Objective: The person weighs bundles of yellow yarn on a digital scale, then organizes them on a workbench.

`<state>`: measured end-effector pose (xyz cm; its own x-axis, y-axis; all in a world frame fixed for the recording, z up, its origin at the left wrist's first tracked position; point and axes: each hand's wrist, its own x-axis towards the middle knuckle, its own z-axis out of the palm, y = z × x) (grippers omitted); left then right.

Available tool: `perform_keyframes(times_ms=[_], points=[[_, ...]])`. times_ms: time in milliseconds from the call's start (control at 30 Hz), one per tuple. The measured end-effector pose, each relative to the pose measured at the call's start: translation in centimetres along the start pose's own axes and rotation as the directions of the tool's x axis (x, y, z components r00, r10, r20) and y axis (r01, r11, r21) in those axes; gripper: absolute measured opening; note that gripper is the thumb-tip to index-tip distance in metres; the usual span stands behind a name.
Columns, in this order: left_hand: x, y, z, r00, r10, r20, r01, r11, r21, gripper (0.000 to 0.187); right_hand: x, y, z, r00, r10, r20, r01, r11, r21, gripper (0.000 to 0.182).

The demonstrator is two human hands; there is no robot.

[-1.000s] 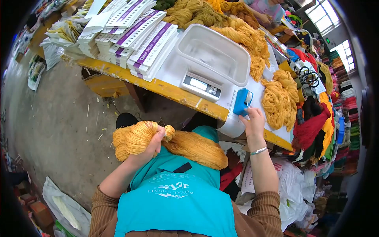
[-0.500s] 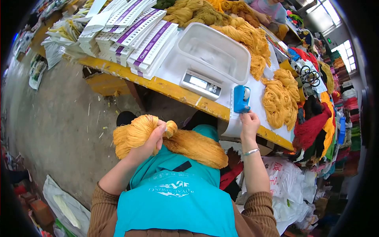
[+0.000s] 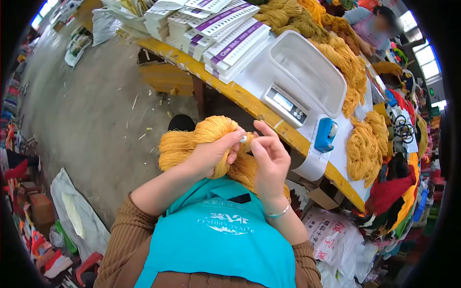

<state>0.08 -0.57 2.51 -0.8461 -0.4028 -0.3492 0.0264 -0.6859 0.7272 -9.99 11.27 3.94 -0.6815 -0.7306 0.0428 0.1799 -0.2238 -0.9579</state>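
Two hands at one golden yarn bundle (image 3: 214, 128).
Left hand (image 3: 216, 154) firmly grips it; right hand (image 3: 272, 165), fingers bent, is close beside, whether gripping anything cannot be confirmed.

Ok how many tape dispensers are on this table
1: the blue tape dispenser, near the table's yellow edge, between the scale and the loose yellow yarn. Others could be hidden behind the piles.
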Motion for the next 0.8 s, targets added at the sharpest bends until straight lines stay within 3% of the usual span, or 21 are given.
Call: perform_keyframes(times_ms=[100, 267, 667, 767, 800], points=[[0.0, -0.4, 0.1, 0.999, 0.006, -0.041, -0.007, 1.0, -0.024, 0.019, 0.9, 1.3, 1.2, 1.0, 0.018, -0.016, -0.017, 0.998, 0.068, 0.005], [0.2, -0.4, 0.0, 0.998, 0.009, -0.065, -0.012, 0.999, -0.04, 0.022, 1.3, 2.5, 0.8, 0.998, -0.011, -0.054, 0.011, 1.0, -0.014, 0.007], [0.0, 0.0, -0.1, 0.996, -0.005, -0.093, 0.006, 1.0, 0.009, 0.029, 1.7, 3.1, 1.2, 0.999, -0.014, -0.04, 0.014, 1.0, -0.009, 0.005], [-0.2, 0.2, -0.4, 0.997, 0.022, -0.073, -0.019, 0.999, 0.036, 0.029, 1.8, 3.3, 1.2, 0.998, -0.043, -0.038, 0.041, 0.998, -0.042, 0.003], [-0.4, 0.6, -0.5, 0.998, 0.045, -0.032, -0.04, 0.989, 0.143, 0.026, 1.8, 3.3, 1.3, 0.998, -0.047, -0.036, 0.045, 0.998, -0.041, 0.003]])
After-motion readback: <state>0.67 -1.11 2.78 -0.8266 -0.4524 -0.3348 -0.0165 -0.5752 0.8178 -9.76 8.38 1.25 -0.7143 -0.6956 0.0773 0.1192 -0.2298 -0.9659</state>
